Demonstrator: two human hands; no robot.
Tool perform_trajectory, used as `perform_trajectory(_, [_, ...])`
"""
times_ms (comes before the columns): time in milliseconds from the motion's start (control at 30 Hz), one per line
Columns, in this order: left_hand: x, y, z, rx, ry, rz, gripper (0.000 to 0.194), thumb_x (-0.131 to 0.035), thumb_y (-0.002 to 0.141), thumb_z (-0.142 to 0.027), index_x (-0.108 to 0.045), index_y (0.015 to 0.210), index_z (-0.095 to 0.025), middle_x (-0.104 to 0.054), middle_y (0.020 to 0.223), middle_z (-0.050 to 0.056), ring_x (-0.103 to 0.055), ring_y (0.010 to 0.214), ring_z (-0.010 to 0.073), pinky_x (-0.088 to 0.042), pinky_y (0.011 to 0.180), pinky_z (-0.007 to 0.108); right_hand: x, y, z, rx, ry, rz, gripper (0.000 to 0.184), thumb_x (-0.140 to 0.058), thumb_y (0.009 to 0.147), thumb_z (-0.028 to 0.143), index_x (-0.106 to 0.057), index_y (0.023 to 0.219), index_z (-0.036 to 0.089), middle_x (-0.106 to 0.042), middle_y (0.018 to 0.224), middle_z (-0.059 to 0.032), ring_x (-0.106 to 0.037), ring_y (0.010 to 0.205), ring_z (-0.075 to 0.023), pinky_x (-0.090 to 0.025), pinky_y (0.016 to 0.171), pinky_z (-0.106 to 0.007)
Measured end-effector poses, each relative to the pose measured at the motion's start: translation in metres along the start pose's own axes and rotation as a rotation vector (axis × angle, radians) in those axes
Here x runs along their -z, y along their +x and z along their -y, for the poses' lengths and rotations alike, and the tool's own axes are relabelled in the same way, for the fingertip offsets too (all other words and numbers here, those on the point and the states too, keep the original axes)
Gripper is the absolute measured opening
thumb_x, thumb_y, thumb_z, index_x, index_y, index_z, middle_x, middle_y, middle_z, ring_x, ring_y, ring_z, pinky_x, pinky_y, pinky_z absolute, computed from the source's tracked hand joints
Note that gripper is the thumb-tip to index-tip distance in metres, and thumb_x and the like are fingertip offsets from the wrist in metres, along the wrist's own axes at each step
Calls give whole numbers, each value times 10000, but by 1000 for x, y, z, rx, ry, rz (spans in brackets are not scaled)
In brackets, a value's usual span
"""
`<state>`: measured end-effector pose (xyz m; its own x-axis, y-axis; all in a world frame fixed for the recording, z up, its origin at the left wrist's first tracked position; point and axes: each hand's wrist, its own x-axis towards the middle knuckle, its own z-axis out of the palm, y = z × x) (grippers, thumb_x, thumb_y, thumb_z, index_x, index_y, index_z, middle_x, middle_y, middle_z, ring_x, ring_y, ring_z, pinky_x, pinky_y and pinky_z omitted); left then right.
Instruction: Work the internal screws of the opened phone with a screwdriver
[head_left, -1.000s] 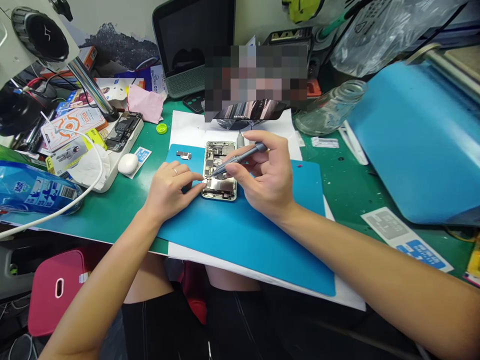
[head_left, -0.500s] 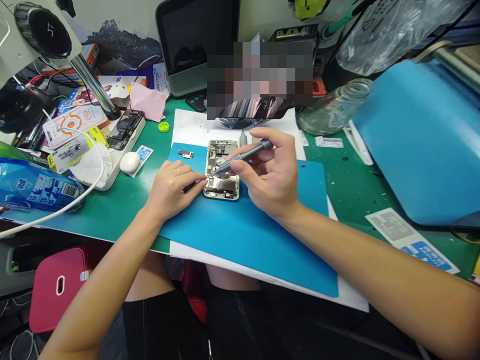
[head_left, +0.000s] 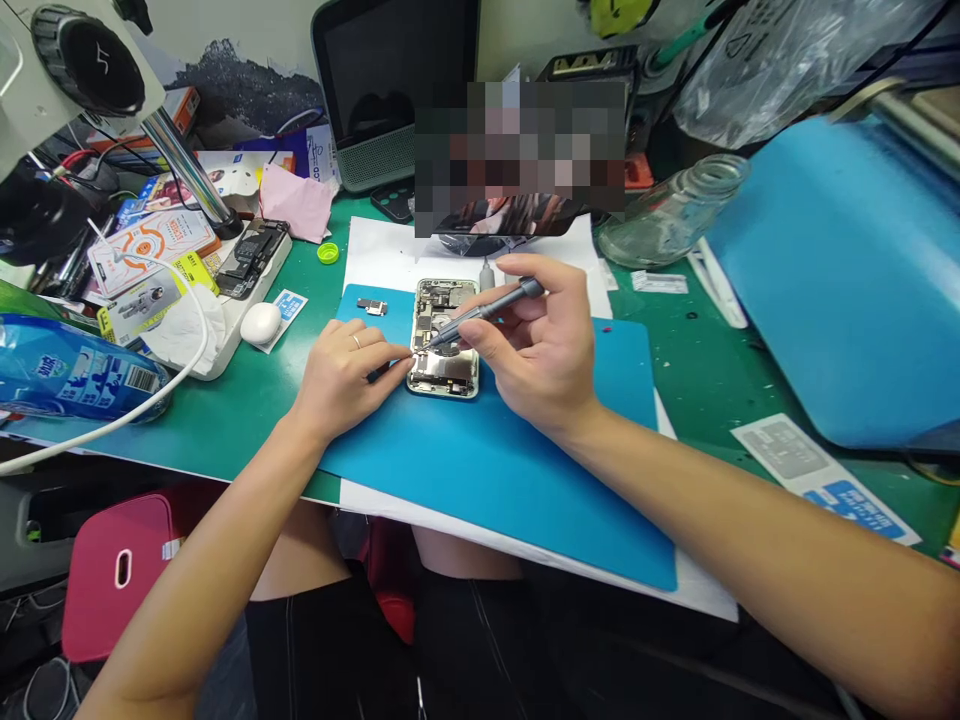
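An opened smartphone (head_left: 447, 372) lies on the blue mat (head_left: 480, 460), its inner parts bare. At its left edge, my left hand (head_left: 341, 380) pinches with thumb and forefinger; the fingertips touch the frame. My right hand (head_left: 544, 350) is closed round a grey precision screwdriver (head_left: 491, 307), which slants down to the left. Its tip meets the left side of the phone's inside, close to my left fingertips. The hand and tool cover part of the phone's right side. To the phone's upper left rests a small metal-and-black phone part (head_left: 372, 307).
Behind the phone stand another grey tool (head_left: 487, 274) and a propped screen, partly blurred. A glass jar (head_left: 667, 215) lies at the right, near a blue sheet (head_left: 847, 280). Leftward are a white earbud case (head_left: 260, 323), a green cap (head_left: 328, 253), a blue bottle pack (head_left: 75, 370) and a microscope stand (head_left: 187, 170).
Both hands, the screwdriver and the phone stay almost exactly where they were. The picture on the propped screen behind has changed.
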<state>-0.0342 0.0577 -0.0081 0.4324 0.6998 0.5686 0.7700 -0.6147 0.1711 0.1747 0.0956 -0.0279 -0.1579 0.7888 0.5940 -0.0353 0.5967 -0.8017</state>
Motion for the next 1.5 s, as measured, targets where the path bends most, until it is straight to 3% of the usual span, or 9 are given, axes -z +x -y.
perform_trajectory(700, [7,1,-2,133,-53,55,262,-645,931,-452,-724,941,-202,-663,704,-14,-559,697,160,-366,710,329,2,0,2,3,-44,4,495,-670,913,287,-453,1357,310,-692,969,-20,-706,837,-167,-646,691,-311])
perform_trajectory(800, [19,0,-17,195,26,90,285,-603,960,-411,-700,1085,-174,-692,854,32,-593,822,200,-412,756,347,6,0,2,35,-95,13,561,-654,924,298,-415,1430,335,-701,985,-25,-703,837,-170,-640,668,-301])
perform_trajectory(933, [35,-12,-60,301,80,162,396,-566,978,-383,-609,1286,-138,-637,1188,126,-567,1091,271,-469,913,409,10,1,2,73,-108,-14,632,-652,925,297,-354,1479,363,-707,989,-25,-699,807,-170,-633,654,-310])
perform_trajectory(1067, [31,-29,-93,297,11,286,501,-537,989,-417,-500,1412,-152,-545,1395,139,-498,1255,296,-467,1032,452,11,6,-1,66,-69,-139,597,-702,889,257,-403,1391,376,-708,917,3,-713,800,-173,-627,670,-327])
perform_trajectory(1267, [24,-29,-98,247,161,458,812,-608,904,-581,-379,1507,-86,-354,1584,192,-326,1453,418,-454,1082,561,12,13,-8,63,-69,-173,466,-706,881,218,-470,1262,345,-705,886,8,-711,780,-157,-618,676,-305])
perform_trajectory(1500, [25,-31,-98,198,238,458,834,-507,930,-640,-353,1530,-81,-275,1618,191,-301,1470,435,-464,1069,580,7,9,-9,73,-110,-89,536,-709,880,218,-470,1350,309,-720,955,-8,-721,830,-136,-632,717,-254])
